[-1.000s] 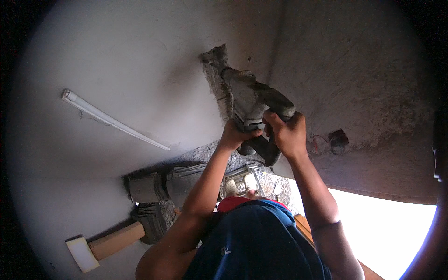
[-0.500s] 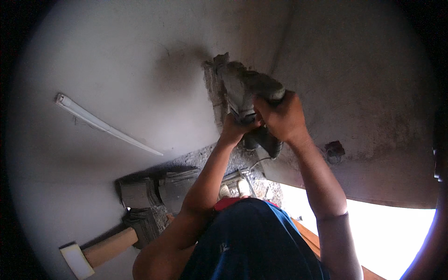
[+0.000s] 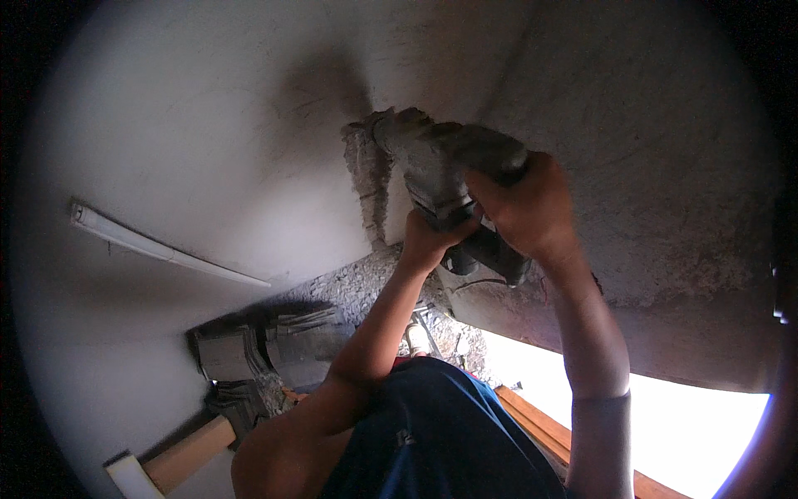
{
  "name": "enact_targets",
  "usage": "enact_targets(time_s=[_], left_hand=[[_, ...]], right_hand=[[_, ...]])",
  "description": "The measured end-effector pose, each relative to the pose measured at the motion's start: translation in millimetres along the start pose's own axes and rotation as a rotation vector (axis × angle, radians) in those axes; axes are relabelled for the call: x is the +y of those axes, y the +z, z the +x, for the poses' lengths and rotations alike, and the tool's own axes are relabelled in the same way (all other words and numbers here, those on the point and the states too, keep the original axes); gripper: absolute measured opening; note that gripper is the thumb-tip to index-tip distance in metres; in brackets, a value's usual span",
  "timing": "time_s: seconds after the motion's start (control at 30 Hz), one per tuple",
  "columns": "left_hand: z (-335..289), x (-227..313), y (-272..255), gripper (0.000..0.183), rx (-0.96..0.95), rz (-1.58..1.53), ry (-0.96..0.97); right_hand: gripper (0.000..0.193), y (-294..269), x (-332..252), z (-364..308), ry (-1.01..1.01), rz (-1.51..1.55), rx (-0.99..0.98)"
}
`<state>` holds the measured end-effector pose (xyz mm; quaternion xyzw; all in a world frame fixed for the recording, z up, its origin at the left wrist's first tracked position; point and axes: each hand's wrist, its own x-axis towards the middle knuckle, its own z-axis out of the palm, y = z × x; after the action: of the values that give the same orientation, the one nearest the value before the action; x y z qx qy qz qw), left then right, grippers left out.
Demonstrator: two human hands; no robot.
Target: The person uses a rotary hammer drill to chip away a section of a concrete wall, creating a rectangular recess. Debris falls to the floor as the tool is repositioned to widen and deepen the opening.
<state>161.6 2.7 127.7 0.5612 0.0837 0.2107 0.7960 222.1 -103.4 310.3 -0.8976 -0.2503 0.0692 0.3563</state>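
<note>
Currently the dusty power tool (image 3: 428, 170) sits just beyond both hands, its long axis running from the right hand (image 3: 532, 208) at its rear, leftward to a nose at the upper end of the ragged groove (image 3: 366, 187); contact unclear. Left hand (image 3: 434, 237) is nearer the groove, underneath. Each grip closed round the tool, some fingers hidden. Versus half a second earlier: tool reaches farther left in view, more groove bared, tube lamp (image 3: 166, 247) lower.
</note>
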Motion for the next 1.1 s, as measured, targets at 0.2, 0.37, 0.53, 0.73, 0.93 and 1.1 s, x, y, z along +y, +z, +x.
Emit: enact_targets(time_s=[0.2,0.37,0.53,0.73,0.93,1.1], left_hand=[[-2,-8,-4,0.062,0.009,-0.06,0.053],[-8,-16,-14,0.073,0.03,-0.206,0.017],[-9,-28,-23,0.08,0.046,-0.244,0.051],[-17,-38,-48,0.084,-0.101,0.01,-0.091],[-35,-20,-82,0.096,-0.338,0.435,-0.378],[-48,37,-143,0.1,-0.49,1.061,-0.108]], right_hand=[[0.046,5,-8,-5,0.043,-0.046,-0.05],[0.043,18,-26,-13,-0.016,-0.048,-0.098],[0.038,30,-35,-20,-0.033,-0.035,-0.11],[0.032,45,-22,-33,-0.122,0.042,0.0],[0.033,71,-7,-56,-0.065,-0.014,0.037],[0.041,85,2,-67,-0.108,-0.042,0.117]])
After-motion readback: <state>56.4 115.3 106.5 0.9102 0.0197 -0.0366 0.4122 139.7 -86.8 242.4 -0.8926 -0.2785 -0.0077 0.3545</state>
